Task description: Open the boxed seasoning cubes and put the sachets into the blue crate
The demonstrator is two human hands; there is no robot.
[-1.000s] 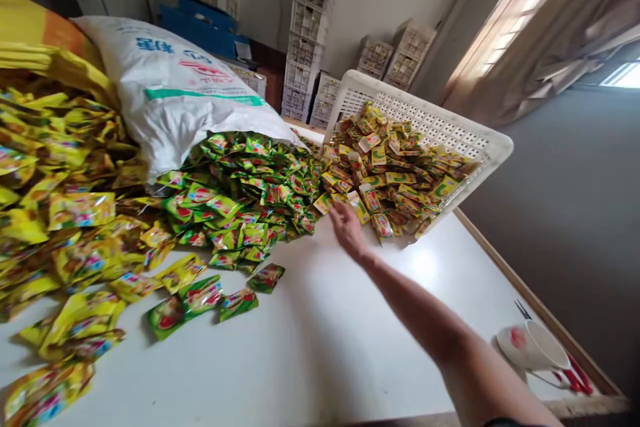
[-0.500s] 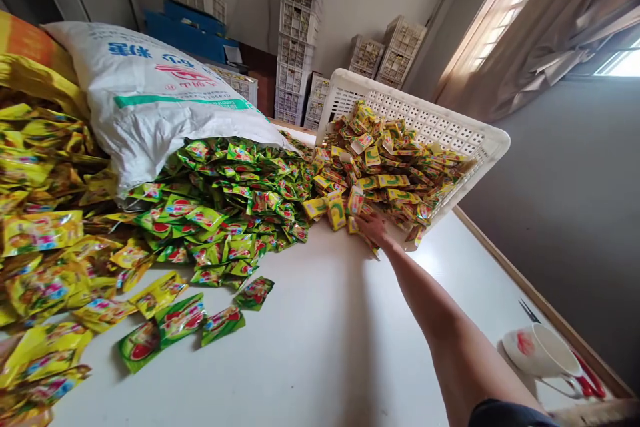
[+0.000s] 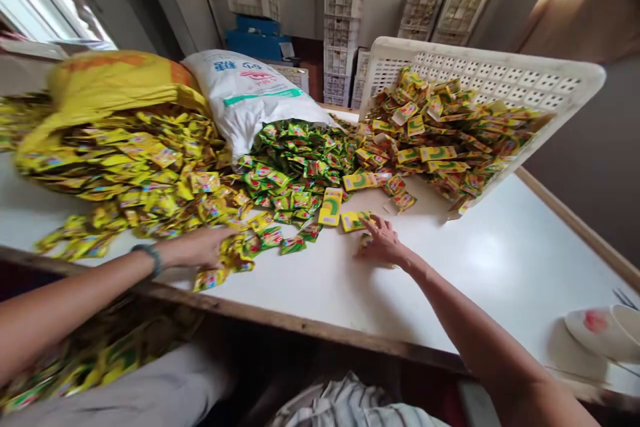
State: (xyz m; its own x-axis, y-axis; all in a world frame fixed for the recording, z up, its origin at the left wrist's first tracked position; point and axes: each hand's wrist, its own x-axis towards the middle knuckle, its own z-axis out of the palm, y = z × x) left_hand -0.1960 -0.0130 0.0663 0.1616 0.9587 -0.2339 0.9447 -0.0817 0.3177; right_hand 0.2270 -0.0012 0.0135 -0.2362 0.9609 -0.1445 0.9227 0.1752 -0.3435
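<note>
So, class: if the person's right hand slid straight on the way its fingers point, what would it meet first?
The right hand lies flat on the white table, fingers pointing up-left. First in that line is probably the yellow sachet at its fingertips, then the longer yellow sachet; depth is hard to judge.

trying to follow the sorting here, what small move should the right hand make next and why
Probably close the fingers on the small yellow packet and draw it toward the table edge. The right hand lies flat on the white table with fingertips at that packet, which sits loose, apart from the pile spilling from the tipped white basket.
</note>
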